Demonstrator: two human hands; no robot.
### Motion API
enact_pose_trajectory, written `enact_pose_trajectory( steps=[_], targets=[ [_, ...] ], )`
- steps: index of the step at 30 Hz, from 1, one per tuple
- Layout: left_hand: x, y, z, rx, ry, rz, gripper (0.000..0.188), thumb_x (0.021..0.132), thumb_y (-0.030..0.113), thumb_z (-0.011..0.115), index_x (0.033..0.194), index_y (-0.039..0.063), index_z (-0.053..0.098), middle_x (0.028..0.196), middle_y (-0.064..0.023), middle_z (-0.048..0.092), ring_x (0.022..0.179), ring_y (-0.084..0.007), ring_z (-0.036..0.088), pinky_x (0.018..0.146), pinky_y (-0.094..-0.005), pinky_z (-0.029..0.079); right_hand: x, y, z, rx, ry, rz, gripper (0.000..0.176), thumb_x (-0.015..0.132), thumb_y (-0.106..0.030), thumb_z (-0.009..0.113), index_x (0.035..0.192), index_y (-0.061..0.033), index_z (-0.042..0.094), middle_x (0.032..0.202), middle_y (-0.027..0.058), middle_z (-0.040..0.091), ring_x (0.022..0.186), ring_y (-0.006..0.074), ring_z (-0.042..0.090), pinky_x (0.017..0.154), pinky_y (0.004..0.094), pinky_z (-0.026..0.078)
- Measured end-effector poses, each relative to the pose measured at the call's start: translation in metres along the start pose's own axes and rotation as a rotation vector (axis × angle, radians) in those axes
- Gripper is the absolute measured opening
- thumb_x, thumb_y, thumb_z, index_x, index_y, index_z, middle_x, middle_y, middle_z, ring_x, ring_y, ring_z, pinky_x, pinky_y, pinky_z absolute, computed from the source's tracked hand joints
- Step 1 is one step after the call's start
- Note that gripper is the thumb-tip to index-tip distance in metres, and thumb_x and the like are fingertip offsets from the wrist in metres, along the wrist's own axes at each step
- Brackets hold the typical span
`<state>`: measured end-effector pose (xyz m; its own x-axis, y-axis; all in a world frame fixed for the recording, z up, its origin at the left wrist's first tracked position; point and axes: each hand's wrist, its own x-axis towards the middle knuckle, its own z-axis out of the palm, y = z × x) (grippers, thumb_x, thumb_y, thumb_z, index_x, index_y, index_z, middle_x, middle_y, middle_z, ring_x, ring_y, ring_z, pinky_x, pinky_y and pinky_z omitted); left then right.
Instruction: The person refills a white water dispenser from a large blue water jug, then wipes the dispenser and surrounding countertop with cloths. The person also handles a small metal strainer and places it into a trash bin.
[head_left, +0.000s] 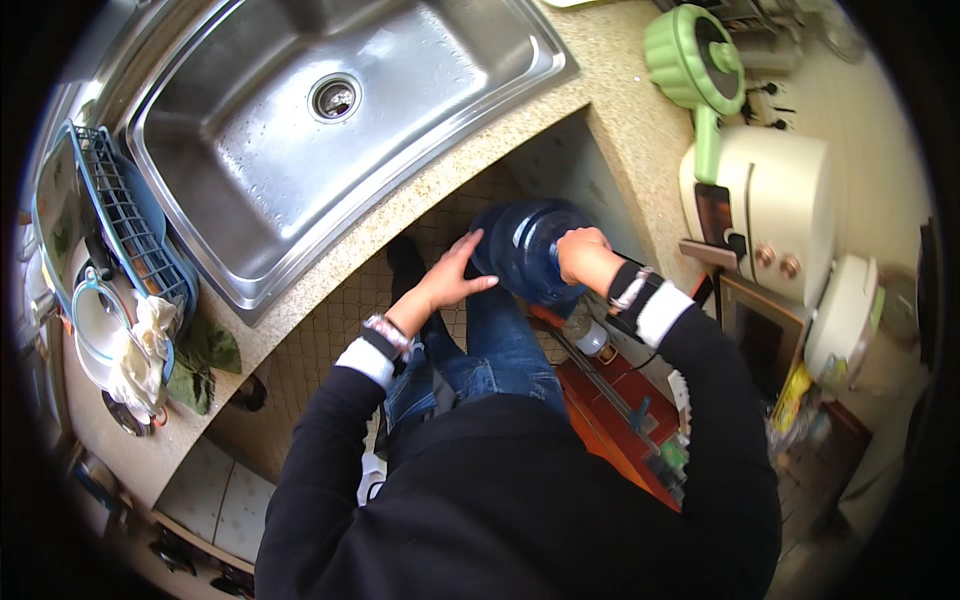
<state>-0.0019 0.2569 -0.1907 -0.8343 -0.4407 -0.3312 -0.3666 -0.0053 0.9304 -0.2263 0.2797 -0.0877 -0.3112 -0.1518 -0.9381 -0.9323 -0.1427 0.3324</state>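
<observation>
A large translucent blue plastic water jug (525, 244) is low in front of my legs, below the counter edge. My right hand (585, 257) is closed on the jug's right side; the part under my fingers is hidden. Beside the jug's left side, my left hand (454, 274) is spread with its fingers apart and holds nothing. Its fingertips are close to the jug, and I cannot tell whether they touch it.
A stainless steel sink (255, 142) is set into the speckled counter (480, 169). At left stands a blue dish rack (135, 217) with white cloths (139, 360). On the right are a green lidded pan (679, 60), its handle jutting over a cream toaster oven (795, 202), and a red shelf (592, 394).
</observation>
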Motion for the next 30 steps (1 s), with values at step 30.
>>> enact_pose_trajectory(
  steps=[30],
  targets=[
    [-0.005, 0.097, -0.052, -1.516, -0.083, 0.089, 0.102, 0.07, 0.075, 0.058, 0.14, 0.005, 0.035, 0.139, -0.0191, 0.043, 0.13, -0.036, 0.038, 0.104, -0.0602, 0.026, -0.365, 0.075, -0.156, -0.353, 0.936, -0.095, 0.008, 0.052, -0.006, 0.068, 0.058, -0.0041, 0.063, 0.063, 0.0134, 0.063, 0.062, 0.0288, 0.065, 0.056, 0.0355, 0.051]
  ],
)
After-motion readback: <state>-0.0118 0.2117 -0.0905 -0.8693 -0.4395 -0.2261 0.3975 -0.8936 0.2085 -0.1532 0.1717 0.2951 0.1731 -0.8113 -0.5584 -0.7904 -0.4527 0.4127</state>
